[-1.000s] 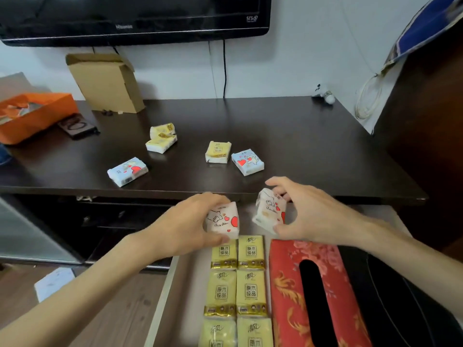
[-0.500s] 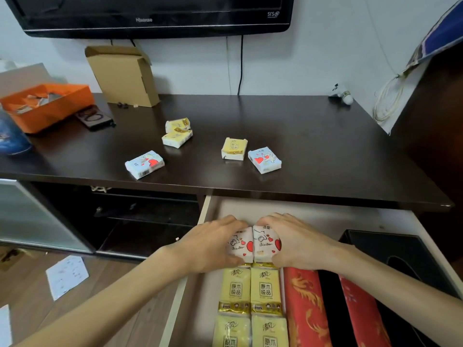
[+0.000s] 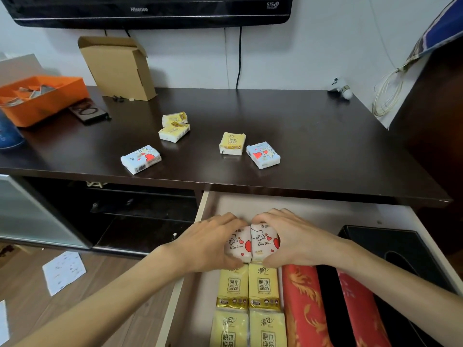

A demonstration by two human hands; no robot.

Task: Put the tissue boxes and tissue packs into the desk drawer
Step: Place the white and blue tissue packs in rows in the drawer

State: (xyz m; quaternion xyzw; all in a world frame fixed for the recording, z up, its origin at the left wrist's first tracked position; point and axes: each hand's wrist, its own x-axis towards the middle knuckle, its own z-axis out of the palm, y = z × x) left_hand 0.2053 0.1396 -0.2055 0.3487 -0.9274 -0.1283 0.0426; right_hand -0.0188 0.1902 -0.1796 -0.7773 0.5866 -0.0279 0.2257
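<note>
The open drawer (image 3: 325, 211) sits under the dark desk (image 3: 313, 136). My left hand (image 3: 208, 242) grips a white heart-print tissue pack (image 3: 240, 244), and my right hand (image 3: 295, 240) grips a second one (image 3: 264, 242). The two packs are pressed side by side in the drawer, just beyond two rows of yellow tissue packs (image 3: 250, 289). A red tissue box (image 3: 303, 306) and a black tissue box (image 3: 395, 249) lie in the drawer to the right. On the desk lie several loose packs: blue ones (image 3: 140, 159) (image 3: 263, 155) and yellow ones (image 3: 232, 144) (image 3: 174, 127).
At the desk's back left stand an orange tray (image 3: 50, 96), a cardboard box (image 3: 120, 68) and a dark phone-like item (image 3: 87, 111). A TV (image 3: 150, 8) hangs above. A small white object (image 3: 342, 87) sits back right. Papers (image 3: 64, 271) lie on the floor.
Both hands came down from desk-edge height into the drawer with their packs and brought them together, side by side behind the yellow rows. The view has tilted downward.
</note>
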